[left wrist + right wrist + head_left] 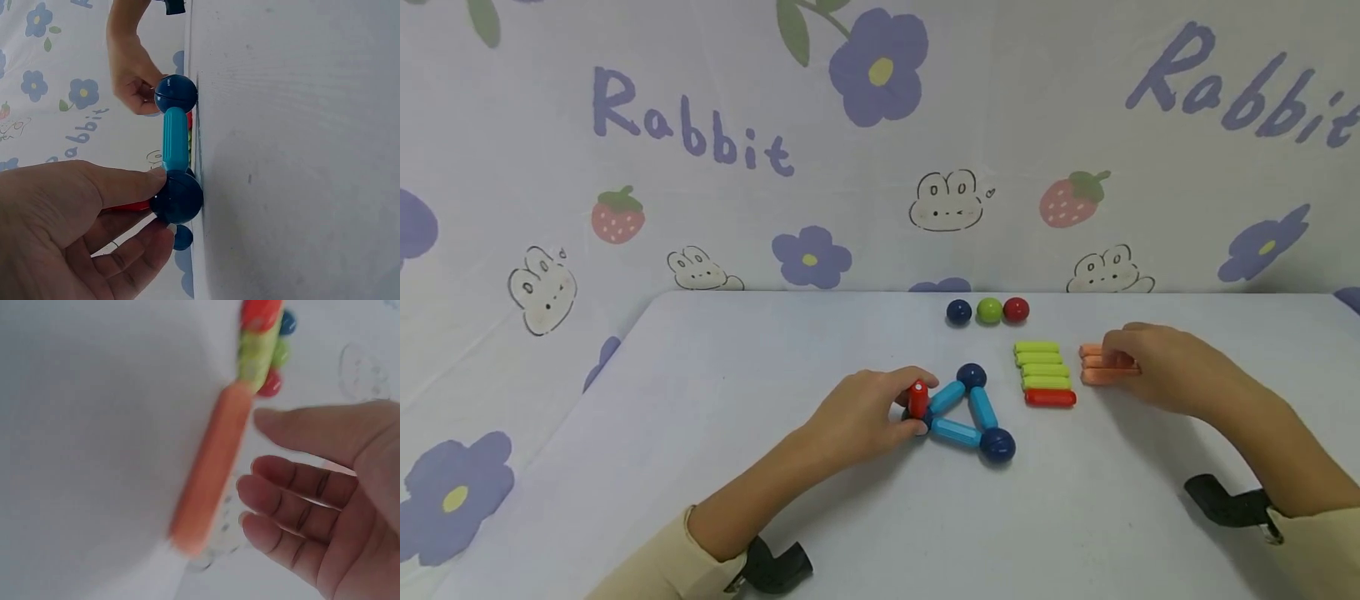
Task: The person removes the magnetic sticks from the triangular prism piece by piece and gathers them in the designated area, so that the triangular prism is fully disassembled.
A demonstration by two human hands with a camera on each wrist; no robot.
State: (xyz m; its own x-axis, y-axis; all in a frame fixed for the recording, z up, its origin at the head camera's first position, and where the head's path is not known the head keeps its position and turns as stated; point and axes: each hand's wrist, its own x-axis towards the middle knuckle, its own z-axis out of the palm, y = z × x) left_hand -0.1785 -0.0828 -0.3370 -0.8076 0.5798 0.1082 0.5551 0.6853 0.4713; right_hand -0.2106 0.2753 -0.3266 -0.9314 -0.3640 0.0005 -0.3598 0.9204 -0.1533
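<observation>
My left hand pinches a dark blue ball between thumb and fingers. That ball is the left corner of a flat triangle made with light blue rods and two more dark blue balls. Up from the held ball stands a red rod, beside my fingers. At the right, my right hand is over a small group of orange rods. In the right wrist view its thumb and fingers are apart, loosely bent, with an orange rod just in front of them.
Several yellow-green rods lie in a stack with a red rod at its near side, left of the orange ones. Behind them a dark blue ball, a green ball and a red ball sit in a row.
</observation>
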